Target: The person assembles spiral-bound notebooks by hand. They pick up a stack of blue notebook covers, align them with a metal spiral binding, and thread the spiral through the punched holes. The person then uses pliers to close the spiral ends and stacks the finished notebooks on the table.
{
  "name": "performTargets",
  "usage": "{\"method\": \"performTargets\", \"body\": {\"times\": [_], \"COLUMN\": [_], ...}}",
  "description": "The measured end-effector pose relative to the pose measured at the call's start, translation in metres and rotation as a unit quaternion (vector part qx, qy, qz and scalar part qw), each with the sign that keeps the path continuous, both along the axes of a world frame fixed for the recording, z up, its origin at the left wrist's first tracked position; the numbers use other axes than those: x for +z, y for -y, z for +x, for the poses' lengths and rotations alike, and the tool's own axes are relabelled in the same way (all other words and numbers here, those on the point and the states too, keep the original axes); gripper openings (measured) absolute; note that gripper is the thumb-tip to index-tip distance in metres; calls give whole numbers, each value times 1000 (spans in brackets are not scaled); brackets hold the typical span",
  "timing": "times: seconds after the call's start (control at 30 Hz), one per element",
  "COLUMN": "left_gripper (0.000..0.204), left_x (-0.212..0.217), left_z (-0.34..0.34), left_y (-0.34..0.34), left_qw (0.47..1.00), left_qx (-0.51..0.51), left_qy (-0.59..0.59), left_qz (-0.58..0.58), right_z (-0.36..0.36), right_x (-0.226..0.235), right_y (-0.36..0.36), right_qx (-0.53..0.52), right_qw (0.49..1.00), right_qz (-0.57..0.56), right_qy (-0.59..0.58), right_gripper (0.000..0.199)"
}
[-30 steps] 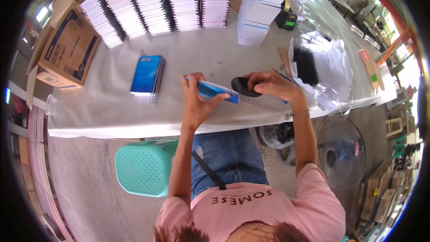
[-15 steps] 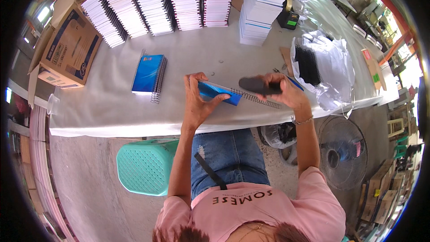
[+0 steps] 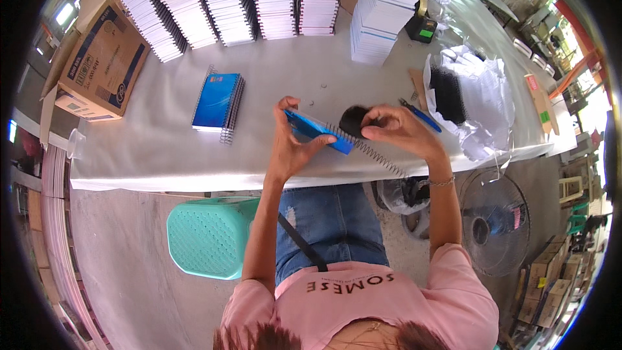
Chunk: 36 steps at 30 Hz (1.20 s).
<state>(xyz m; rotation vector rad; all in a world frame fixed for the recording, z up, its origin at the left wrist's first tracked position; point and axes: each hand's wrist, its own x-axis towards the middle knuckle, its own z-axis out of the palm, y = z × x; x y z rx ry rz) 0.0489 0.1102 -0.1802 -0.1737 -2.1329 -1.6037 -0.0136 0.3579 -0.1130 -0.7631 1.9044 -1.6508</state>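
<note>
My left hand [image 3: 289,146] grips a blue-covered notebook [image 3: 303,126] above the table, fingers at its far end and thumb on the cover. A dark wire coil [image 3: 383,161] runs along the notebook's edge and trails beyond it to the right. In my right hand [image 3: 403,131] is a dark, rounded pad [image 3: 352,120], its exact kind unclear, held against or just over the coil where it meets the notebook. Blue-handled pliers [image 3: 424,118] lie just beyond my right hand.
Blue spiral notebooks [image 3: 219,100] lie at the left. Tall notebook stacks [image 3: 227,10] and a stack of unbound books [image 3: 376,26] line the back. At the right, white wrapping [image 3: 489,94] holds black coils [image 3: 447,94]. A cardboard box [image 3: 103,65] stands far left.
The dark pad has turned from lengthwise to a rounder view, shifting slightly left. The coil's free end now slopes more steeply toward the table's front edge. My left hand keeps its grip.
</note>
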Motion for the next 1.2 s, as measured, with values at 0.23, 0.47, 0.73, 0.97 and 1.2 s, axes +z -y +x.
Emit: {"method": "performTargets", "body": {"times": [0.23, 0.47, 0.73, 0.97, 1.2], "left_gripper": [106, 104, 105, 105, 105], "left_x": [1, 1, 5, 3, -2], "left_z": [-2, 0, -1, 1, 2], "left_y": [0, 1, -2, 1, 1], "left_qw": [998, 999, 998, 999, 998], "left_qx": [-33, -35, -46, -38, -52], "left_qy": [14, 9, 28, 3, 5], "left_qz": [50, 26, 26, 22, 44], "right_z": [-3, 1, -13, -10, -2], "right_x": [-8, -33, -20, 26, 25], "right_y": [4, 6, -14, 7, 13], "right_qx": [-48, -115, 56, -62, -16], "right_qw": [987, 862, 946, 989, 997], "right_qz": [110, 285, -246, 134, 67], "right_qy": [-103, -403, 203, -4, -21], "right_gripper": [39, 38, 43, 42, 46]}}
